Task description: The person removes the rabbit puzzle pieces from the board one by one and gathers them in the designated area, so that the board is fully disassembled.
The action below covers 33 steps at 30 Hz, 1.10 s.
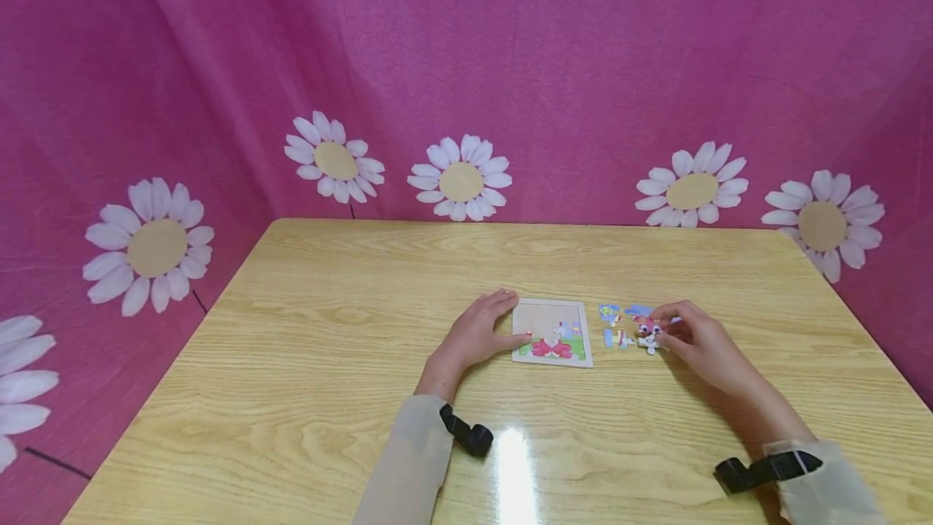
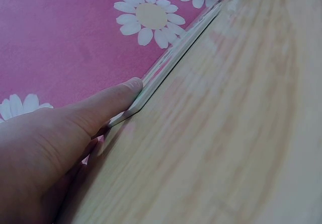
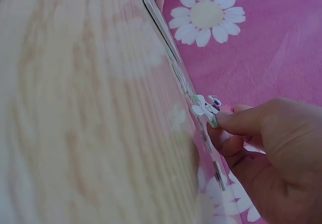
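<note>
A square puzzle tray [image 1: 551,300] lies on the table with a few pieces set along its bottom and right side, showing red shapes and green. My left hand [image 1: 477,332] rests at its left edge, fingers by the far left corner and thumb [image 2: 121,95] lying over the near left part. To the right, my right hand [image 1: 703,347] pinches a puzzle piece [image 1: 649,332] with a pink animal face between thumb and fingers. In the right wrist view this piece [image 3: 205,109] is tilted up from the table. Loose pieces [image 1: 611,313] lie between tray and hand, some partly hidden behind the held one.
The wooden table [image 1: 328,330] carries the tray and pieces near its middle and right. A pink curtain [image 1: 568,87] with white daisies hangs behind and at the sides. Black wrist straps [image 1: 773,470] sit over both light sleeves [image 1: 408,460].
</note>
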Motion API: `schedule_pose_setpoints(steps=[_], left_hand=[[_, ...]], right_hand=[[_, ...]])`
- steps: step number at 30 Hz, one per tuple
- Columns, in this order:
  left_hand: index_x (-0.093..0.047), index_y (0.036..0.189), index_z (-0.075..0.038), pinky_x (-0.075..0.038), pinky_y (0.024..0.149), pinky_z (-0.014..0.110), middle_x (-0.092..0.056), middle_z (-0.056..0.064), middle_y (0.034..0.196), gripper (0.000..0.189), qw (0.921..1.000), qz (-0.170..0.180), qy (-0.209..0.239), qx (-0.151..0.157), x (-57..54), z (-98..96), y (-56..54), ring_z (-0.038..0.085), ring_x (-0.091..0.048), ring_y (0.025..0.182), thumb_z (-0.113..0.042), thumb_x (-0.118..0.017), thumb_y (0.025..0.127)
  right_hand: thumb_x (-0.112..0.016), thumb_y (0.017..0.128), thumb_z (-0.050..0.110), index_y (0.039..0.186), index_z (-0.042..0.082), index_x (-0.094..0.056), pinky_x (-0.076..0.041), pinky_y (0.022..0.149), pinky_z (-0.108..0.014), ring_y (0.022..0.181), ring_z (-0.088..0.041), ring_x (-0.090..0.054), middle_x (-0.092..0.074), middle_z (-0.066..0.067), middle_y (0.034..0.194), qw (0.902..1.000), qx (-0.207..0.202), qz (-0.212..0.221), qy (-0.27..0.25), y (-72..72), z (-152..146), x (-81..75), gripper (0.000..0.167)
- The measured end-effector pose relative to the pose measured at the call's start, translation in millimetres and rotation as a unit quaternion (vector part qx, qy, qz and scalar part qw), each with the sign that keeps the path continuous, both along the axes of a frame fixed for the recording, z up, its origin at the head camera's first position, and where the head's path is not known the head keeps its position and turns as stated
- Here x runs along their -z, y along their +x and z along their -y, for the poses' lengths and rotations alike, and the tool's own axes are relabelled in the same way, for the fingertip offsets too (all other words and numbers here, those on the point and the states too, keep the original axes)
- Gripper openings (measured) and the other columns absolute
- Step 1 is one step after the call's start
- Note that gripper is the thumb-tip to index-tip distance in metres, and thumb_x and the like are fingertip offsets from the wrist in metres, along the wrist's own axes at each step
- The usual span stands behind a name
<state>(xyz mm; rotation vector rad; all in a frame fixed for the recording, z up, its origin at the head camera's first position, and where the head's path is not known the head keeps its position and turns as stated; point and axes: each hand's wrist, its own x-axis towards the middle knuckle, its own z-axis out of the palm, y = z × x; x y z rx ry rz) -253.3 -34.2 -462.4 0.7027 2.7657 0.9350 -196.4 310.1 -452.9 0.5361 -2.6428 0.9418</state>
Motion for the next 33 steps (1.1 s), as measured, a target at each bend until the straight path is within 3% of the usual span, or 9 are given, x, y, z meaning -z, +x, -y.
schedule_pose_setpoints(steps=[8,20,33], left_hand=[[-0.043,0.149,-0.016,-0.018,0.127,0.032,-0.039,-0.001,0.158,0.076,1.0,0.005,-0.002,-0.004,-0.4,0.3,0.4,0.015,-0.026,0.151,-0.048,-0.071,0.086],[-0.043,0.149,-0.016,-0.019,0.127,0.033,-0.039,-0.001,0.157,0.076,1.0,0.001,-0.005,-0.002,0.7,-0.2,0.4,0.014,-0.026,0.151,-0.048,-0.071,0.086],[-0.044,0.148,-0.015,-0.018,0.127,0.033,-0.04,-0.001,0.157,0.076,0.9999,-0.005,-0.009,0.001,-0.4,-0.6,-0.1,0.014,-0.026,0.151,-0.049,-0.071,0.086]], right_hand=[[-0.069,0.082,-0.01,0.105,-0.002,-0.062,-0.046,0.065,-0.007,0.078,0.008,-0.052,-0.058,-0.009,0.09,1.0,0.003,0.004,0.0,-0.6,-4.9,0.5,0.025],[-0.068,0.083,-0.009,0.104,-0.002,-0.062,-0.038,0.06,-0.016,0.077,0.008,-0.04,-0.056,-0.007,0.088,0.9996,-0.005,0.008,0.028,-0.5,-7.8,5.3,0.023],[-0.067,0.084,-0.009,0.106,-0.001,-0.063,-0.039,0.061,-0.017,0.077,0.008,-0.041,-0.059,-0.007,0.091,0.9987,-0.024,0.012,0.044,-0.5,-10.2,6.1,0.023]])
